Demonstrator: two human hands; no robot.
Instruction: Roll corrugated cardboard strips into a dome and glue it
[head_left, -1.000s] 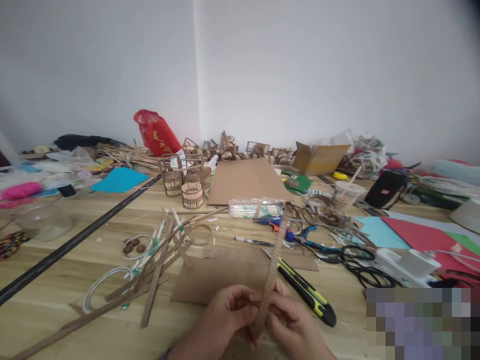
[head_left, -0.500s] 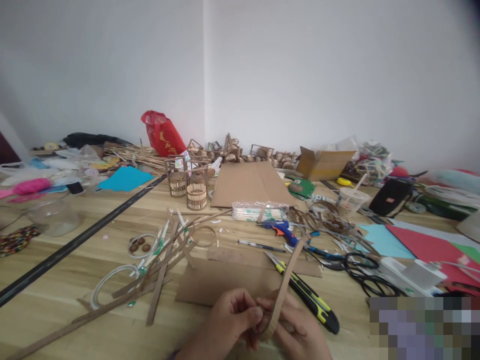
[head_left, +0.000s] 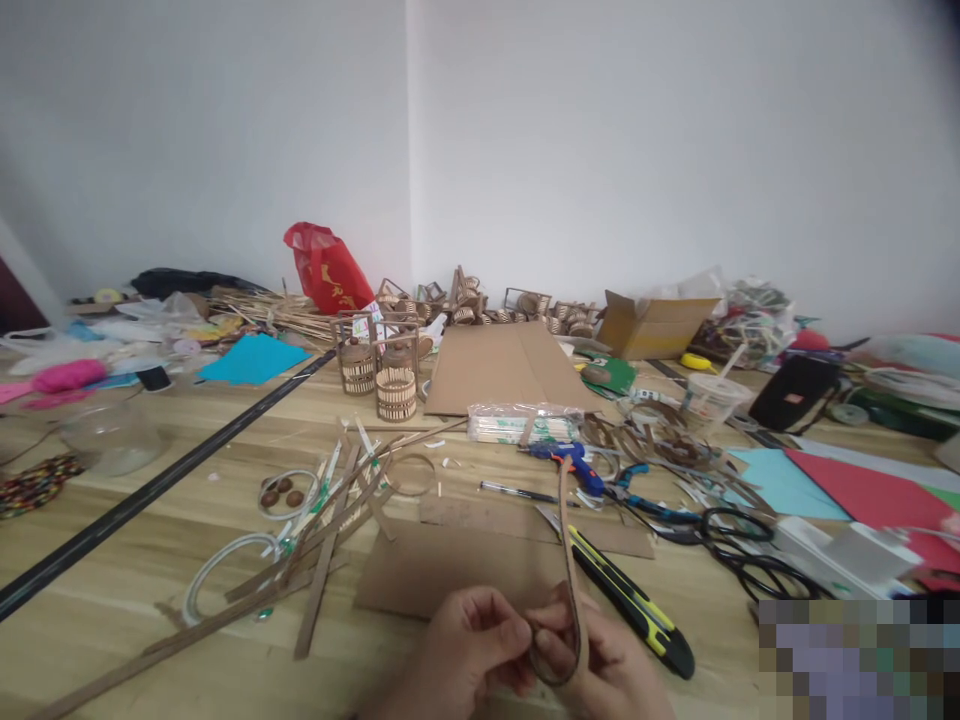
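A narrow brown cardboard strip (head_left: 570, 560) rises upright from my hands, its lower end curled into a loop. My left hand (head_left: 476, 650) pinches the curled end between thumb and fingers. Around the bend of the same strip, my right hand (head_left: 604, 655) has its fingers closed. Behind my hands lies a flat piece of brown cardboard (head_left: 427, 565). A yellow and black utility knife (head_left: 634, 600) rests just right of my right hand, blade toward the back. Farther back are a pen (head_left: 517, 491) and a blue glue gun (head_left: 574, 462).
Loose cardboard strips (head_left: 319, 590) and white rings (head_left: 225, 565) lie at the left. Small stick baskets (head_left: 396, 393) stand behind. Pliers (head_left: 660, 510), black-handled scissors (head_left: 750, 545) and a cup with a straw (head_left: 712, 395) are at the right.
The strip's free end has swung left and now stands more upright, with its lower loop more visible. The view has shifted slightly. Both hands keep hold of the strip.
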